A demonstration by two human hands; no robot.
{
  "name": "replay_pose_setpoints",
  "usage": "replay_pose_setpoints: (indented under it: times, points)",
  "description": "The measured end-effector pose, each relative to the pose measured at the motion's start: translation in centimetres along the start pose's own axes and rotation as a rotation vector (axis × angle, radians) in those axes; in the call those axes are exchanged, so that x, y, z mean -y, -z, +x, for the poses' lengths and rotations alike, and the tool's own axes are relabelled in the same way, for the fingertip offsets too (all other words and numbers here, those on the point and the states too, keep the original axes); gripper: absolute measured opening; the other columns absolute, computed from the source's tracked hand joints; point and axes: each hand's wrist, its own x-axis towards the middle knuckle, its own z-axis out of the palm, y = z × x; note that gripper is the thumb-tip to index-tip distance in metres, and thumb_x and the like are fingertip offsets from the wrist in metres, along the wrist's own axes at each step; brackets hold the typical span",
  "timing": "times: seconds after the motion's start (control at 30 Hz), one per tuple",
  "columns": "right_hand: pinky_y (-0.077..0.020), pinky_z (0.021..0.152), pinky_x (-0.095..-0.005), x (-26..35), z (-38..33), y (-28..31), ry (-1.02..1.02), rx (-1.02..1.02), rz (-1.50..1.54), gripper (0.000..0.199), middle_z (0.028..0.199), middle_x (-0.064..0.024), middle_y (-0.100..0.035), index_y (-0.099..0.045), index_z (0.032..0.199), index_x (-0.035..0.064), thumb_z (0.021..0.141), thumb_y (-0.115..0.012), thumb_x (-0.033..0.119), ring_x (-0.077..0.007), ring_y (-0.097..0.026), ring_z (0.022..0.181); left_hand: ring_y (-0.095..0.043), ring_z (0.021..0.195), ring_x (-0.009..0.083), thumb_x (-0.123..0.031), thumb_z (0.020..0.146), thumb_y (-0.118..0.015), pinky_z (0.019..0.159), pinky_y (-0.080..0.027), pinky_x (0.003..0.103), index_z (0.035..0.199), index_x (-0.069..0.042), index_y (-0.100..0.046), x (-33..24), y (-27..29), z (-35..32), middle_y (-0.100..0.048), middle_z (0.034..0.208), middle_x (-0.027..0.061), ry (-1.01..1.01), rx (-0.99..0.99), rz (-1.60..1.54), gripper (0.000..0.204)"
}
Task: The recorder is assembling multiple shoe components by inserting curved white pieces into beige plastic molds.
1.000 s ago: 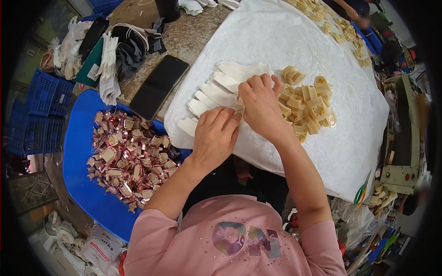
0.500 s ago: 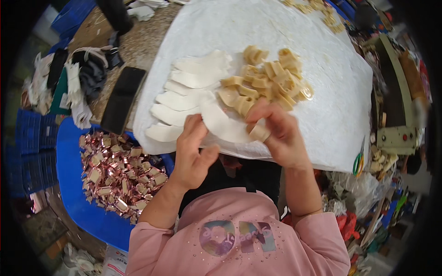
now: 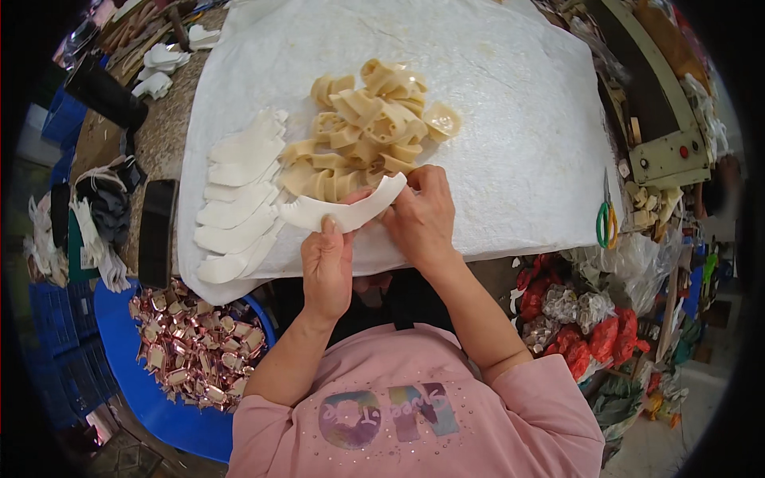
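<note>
Holding a curved white foam strip (image 3: 343,209) crosswise just below the tan curved-piece pile (image 3: 362,127), both hands grip it. Left hand (image 3: 327,267) pinches its left end; right hand (image 3: 422,219) clasps its right end.

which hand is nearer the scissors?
Right. The right hand is on the white sheet, left of the scissors; the left hand sits further left, beyond the right.

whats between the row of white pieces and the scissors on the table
In the head view, between the white pieces and the scissors lie the tan pile, both hands holding a curved white piece, then bare white cloth.
</note>
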Motion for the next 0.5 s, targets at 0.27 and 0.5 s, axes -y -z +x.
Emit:
replay_pose_setpoints:
  times: [0.27, 0.5]
  points:
    - [-0.0459, 0.073, -0.0401, -0.4, 1.7, 4.4, -0.216, 0.516, 0.231, 0.023, 0.081, -0.0162, -0.056, -0.059, 0.093, 0.0031, 0.070, -0.058, 0.000, -0.0322, -0.054, 0.084, -0.047, 0.118, 0.0238, -0.023, 0.100, -0.031, 0.101, -0.034, 0.035, 0.119, 0.006, -0.054, 1.8, -0.7, 0.4, -0.050, 0.127, 0.0175, -0.120, 0.050, 0.369, 0.042]
    - [-0.0367, 0.094, -0.0435, -4.0, -2.9, 3.7, -0.054, 0.132, 0.301, 0.047, 0.109, -0.0164, -0.053, -0.052, 0.111, 0.0009, 0.065, -0.054, -0.008, -0.0368, -0.043, 0.110, -0.050, 0.112, 0.0221, -0.025, 0.101, -0.033, 0.098, -0.039, 0.034, 0.123, 0.009, -0.046, 2.0, -0.2, 0.0, -0.052, 0.121, 0.0169, 0.032, 0.004, 0.267, 0.043]
